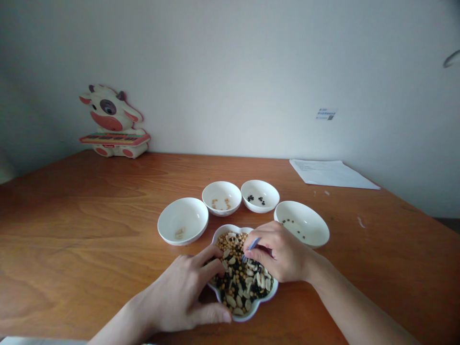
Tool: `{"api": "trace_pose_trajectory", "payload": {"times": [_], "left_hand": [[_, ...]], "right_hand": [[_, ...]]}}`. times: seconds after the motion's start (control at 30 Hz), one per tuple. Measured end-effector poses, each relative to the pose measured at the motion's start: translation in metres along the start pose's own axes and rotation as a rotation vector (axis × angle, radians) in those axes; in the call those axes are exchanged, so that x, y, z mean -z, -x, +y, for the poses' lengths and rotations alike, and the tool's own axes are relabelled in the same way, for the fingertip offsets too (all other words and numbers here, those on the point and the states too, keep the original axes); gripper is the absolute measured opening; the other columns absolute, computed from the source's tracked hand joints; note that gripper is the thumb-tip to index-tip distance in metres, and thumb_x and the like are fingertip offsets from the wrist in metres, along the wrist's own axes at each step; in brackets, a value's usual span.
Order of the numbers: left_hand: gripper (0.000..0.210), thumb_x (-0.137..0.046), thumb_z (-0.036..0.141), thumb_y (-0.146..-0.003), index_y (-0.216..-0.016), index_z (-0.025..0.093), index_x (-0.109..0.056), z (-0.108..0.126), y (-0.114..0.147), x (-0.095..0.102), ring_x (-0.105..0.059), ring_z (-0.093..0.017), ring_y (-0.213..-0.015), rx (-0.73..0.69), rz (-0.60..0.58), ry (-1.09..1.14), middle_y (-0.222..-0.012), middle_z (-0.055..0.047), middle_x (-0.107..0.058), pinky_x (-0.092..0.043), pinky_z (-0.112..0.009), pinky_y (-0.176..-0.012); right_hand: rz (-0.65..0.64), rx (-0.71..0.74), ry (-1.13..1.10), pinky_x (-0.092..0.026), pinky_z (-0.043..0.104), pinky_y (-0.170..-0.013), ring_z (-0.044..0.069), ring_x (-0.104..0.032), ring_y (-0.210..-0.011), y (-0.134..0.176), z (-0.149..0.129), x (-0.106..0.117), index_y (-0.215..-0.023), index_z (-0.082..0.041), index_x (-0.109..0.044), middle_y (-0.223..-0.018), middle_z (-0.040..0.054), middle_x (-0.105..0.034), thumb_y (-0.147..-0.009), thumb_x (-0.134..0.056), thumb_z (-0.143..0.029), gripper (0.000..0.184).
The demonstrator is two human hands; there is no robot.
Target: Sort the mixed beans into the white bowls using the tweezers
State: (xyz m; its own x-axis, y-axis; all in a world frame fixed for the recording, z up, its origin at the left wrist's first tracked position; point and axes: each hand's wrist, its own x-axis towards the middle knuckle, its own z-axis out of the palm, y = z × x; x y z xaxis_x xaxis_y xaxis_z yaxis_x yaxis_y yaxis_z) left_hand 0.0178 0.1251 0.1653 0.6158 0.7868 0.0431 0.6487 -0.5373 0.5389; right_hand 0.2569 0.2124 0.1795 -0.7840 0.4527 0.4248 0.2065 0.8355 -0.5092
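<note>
A flower-shaped dish [264, 301] with a pale rim holds a mix of peanuts [231, 301], yellow soybeans [234, 244] and dark beans. My left hand [183, 287] is closed over its left side, fingers curled over the rim onto the contents and thumb along the front edge. In my right hand [283, 251] is a pair of purple-blue tweezers [254, 243], pinched between thumb and fingers, pointing down into the mix. The tweezers' tips are partly hidden among the beans, so I cannot tell if they hold one.
Four white bowls arc behind the dish: one with peanuts [183, 211], one with soybeans [222, 189], one with black beans [260, 188], one with small dark beans [311, 225]. Paper sheets [332, 172] and a cow toy keyboard [113, 124] are by the wall.
</note>
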Motion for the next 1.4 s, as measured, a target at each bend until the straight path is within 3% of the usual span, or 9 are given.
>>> {"api": "trace_pose_trajectory", "payload": {"times": [0.2,0.53,0.7,0.93,1.13,1.4], "left_hand": [[0.051,-0.055,0.066,-0.09,-0.108,0.019,-0.06,0.001,-0.001,0.001,-0.064,-0.025,-0.085,-0.02,0.011,0.004,-0.105,-0.009,-0.059,-0.055,-0.037,-0.075],[0.051,-0.053,0.068,-0.09,-0.107,0.02,-0.06,0.001,0.0,0.001,-0.065,-0.026,-0.09,-0.044,0.05,-0.01,-0.107,-0.01,-0.06,-0.056,-0.037,-0.079],[0.051,-0.054,0.068,-0.09,-0.107,0.02,-0.06,0.001,0.0,0.001,-0.065,-0.027,-0.091,-0.034,0.045,-0.009,-0.108,-0.01,-0.06,-0.057,-0.039,-0.08],[0.052,-0.052,0.069,-0.091,-0.106,0.02,-0.058,-0.001,0.0,0.0,-0.065,-0.027,-0.089,-0.041,0.044,-0.009,-0.108,-0.01,-0.06,-0.057,-0.038,-0.079],[0.051,-0.051,0.069,-0.091,-0.106,0.02,-0.058,-0.004,-0.001,-0.002,-0.065,-0.025,-0.087,-0.053,0.04,-0.003,-0.11,-0.01,-0.059,-0.056,-0.036,-0.078],[0.05,-0.051,0.068,-0.092,-0.107,0.02,-0.058,-0.001,0.0,0.0,-0.065,-0.025,-0.087,-0.054,0.046,-0.007,-0.109,-0.009,-0.06,-0.055,-0.036,-0.078]], "right_hand": [[0.026,0.031,0.01,-0.045,0.028,-0.057,0.016,-0.063,-0.057,0.0,0.0,-0.001,-0.076,-0.016,-0.066,-0.066,0.0035,-0.07,-0.09,-0.056,-0.018,0.017],[0.211,0.028,-0.087,-0.043,0.025,-0.053,0.013,-0.058,-0.054,-0.001,-0.006,0.012,-0.072,-0.016,-0.064,-0.063,0.0023,-0.068,-0.09,-0.056,-0.019,0.02],[0.327,-0.129,0.015,-0.038,0.024,-0.048,0.012,-0.053,-0.047,0.007,0.002,0.027,-0.07,-0.017,-0.063,-0.056,-0.0003,-0.061,-0.091,-0.055,-0.024,0.024],[0.549,-0.268,0.266,-0.039,0.026,-0.052,0.014,-0.054,-0.051,0.025,0.027,0.055,-0.068,-0.018,-0.062,-0.058,0.0009,-0.061,-0.091,-0.057,-0.031,0.027],[0.584,-0.363,0.406,-0.04,0.026,-0.051,0.014,-0.055,-0.048,0.032,0.037,0.069,-0.063,-0.018,-0.061,-0.054,0.0006,-0.061,-0.088,-0.056,-0.033,0.029],[0.554,-0.5,0.491,-0.034,0.026,-0.047,0.015,-0.053,-0.043,0.029,0.04,0.065,-0.058,-0.017,-0.062,-0.048,0.0017,-0.059,-0.082,-0.055,-0.038,0.032]]}}
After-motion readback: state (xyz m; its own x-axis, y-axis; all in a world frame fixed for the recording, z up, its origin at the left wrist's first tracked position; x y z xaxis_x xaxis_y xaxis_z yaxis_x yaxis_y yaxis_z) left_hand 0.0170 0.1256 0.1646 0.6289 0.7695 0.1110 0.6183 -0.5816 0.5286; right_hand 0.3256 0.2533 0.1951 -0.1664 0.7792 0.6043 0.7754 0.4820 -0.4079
